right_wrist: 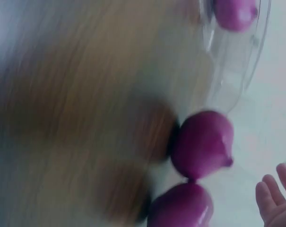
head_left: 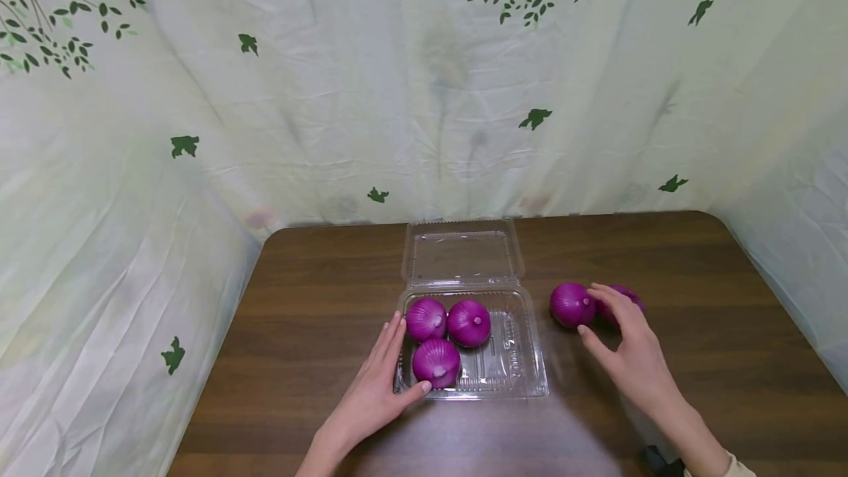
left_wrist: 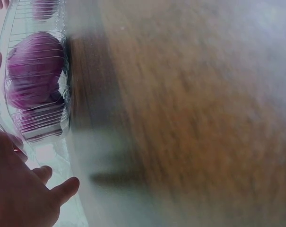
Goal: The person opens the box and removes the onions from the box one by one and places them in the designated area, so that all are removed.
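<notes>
A clear plastic clamshell container (head_left: 503, 381) lies on the table with its lid (head_left: 464, 256) folded back. Three red onions (head_left: 437, 363) sit in the left part of its tray. My left hand (head_left: 374, 389) rests along the tray's left side, fingers straight, thumb at the front rim close to the nearest onion. To the right of the container, a red onion (head_left: 571, 305) lies beside another red onion (head_left: 629, 297), which is partly hidden behind my right hand (head_left: 629, 352). That hand hovers over the pair, fingers spread and nothing held; the right wrist view shows its fingertips apart from both onions.
The brown wooden table (head_left: 298, 330) has rounded far corners. A pale cloth (head_left: 397, 94) printed with green leaves hangs behind it and along the sides. A small dark object (head_left: 661, 461) shows by the right wrist at the bottom edge.
</notes>
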Demonstrator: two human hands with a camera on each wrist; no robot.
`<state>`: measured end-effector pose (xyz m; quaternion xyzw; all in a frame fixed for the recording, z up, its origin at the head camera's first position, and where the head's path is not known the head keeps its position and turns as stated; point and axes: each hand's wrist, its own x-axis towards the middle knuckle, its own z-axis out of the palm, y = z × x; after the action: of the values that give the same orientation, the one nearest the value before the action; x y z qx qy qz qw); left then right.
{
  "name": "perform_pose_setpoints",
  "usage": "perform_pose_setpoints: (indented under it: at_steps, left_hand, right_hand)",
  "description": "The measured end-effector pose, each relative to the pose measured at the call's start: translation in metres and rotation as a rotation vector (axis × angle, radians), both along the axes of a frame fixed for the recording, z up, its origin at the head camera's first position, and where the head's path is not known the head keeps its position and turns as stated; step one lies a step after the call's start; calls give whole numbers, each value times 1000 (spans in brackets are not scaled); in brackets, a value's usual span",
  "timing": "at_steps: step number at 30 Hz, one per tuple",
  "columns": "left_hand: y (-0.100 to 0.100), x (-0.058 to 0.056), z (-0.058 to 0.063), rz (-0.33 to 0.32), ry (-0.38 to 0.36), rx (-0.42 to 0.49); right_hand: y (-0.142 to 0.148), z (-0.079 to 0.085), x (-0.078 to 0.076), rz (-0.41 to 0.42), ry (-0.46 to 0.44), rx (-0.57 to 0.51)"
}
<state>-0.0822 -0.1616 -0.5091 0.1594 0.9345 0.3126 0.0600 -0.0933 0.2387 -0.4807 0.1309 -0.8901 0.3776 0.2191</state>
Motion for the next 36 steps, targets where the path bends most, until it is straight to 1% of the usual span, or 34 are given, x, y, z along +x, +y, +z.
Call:
perform_pose_setpoints:
  at_steps: [5,9,11,16,20,23,28,32,34,36]
  left_hand:
    - [0,0,-2,-6,29,5]
    - [1,1,-3,-2,42,6]
    - [1,1,-3,0,43,5]
    - [1,1,-3,1,35,4]
    - [1,1,-1,0,5,-2]
    - [0,0,0,-1,4,-3]
    - [0,0,-1,1,16,-8]
    - [0,0,-2,4,21,-8]
    - [0,-1,-3,0,36,-6]
    - [0,-1,-4,-1,32,-3]
  right_hand:
    - [-18,-3,3,78,-2,-21]
    - [-33,-2,5,132,-44,-45]
    - [-41,-1,6,165,-48,-56]
    - [-59,-2,5,240,-54,-72]
    - [-72,-4,3,283,-77,-75]
    - [-81,-5,1,314,-87,-77]
    - [-98,-7,-2,344,-111,-85]
    - [-110,-7,-5,336,-158,-89]
    - [-115,-6,-6,327,-185,-99]
    - [-119,-6,-9,323,-202,-111]
